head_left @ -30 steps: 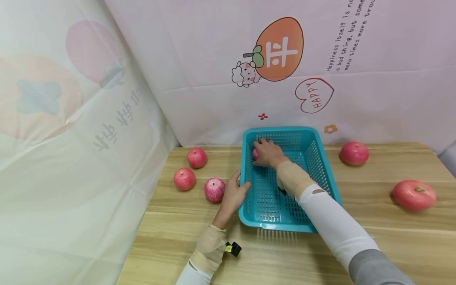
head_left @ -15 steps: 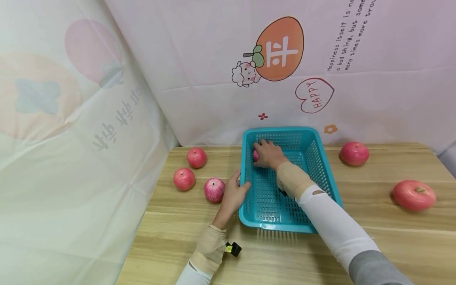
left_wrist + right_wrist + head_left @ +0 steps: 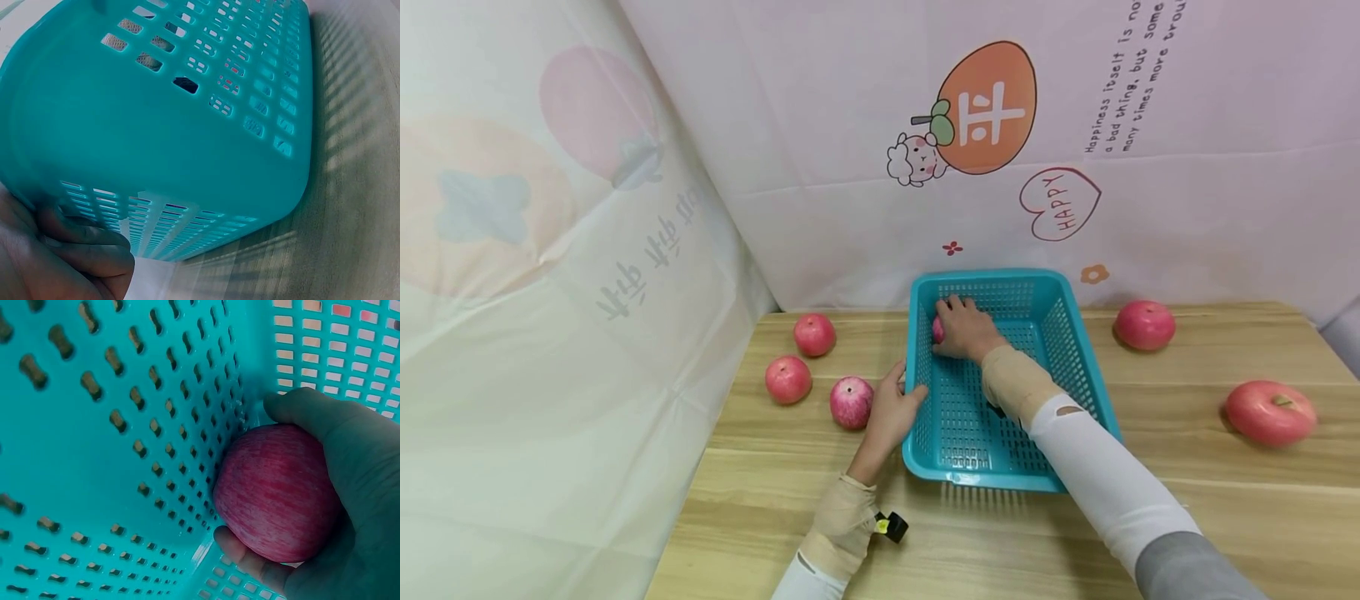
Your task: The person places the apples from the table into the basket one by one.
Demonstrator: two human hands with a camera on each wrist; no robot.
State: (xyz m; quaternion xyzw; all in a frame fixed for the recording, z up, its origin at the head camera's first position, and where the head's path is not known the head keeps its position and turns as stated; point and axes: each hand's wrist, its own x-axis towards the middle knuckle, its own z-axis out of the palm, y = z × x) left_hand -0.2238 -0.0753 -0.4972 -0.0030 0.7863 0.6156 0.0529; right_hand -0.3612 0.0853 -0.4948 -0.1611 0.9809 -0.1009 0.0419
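A teal plastic basket (image 3: 955, 477) with perforated sides stands on the wooden table. My left hand (image 3: 891, 414) grips its left rim, thumb over the inside; in the left wrist view the curled fingers (image 3: 94, 250) lie against the outer wall. Inside the basket, near its back left corner, my right hand (image 3: 967, 329) holds a red streaked apple (image 3: 275, 490). The right wrist view has the thumb and fingers curled round this apple, low by the basket floor. From the head, the hand covers most of it. Just left of my left hand sits a dark pink streaked apple (image 3: 852, 403).
Two pinkish-red apples, a rear one (image 3: 815, 335) and a nearer one (image 3: 788, 380), lie at the table's left. Right of the basket are another apple (image 3: 1145, 325) at the back and a larger, flatter one (image 3: 1271, 413) nearer. A printed cloth (image 3: 850, 208) hangs behind the table.
Both hands, the basket and the apples stay essentially in place. The head view has shifted very slightly.
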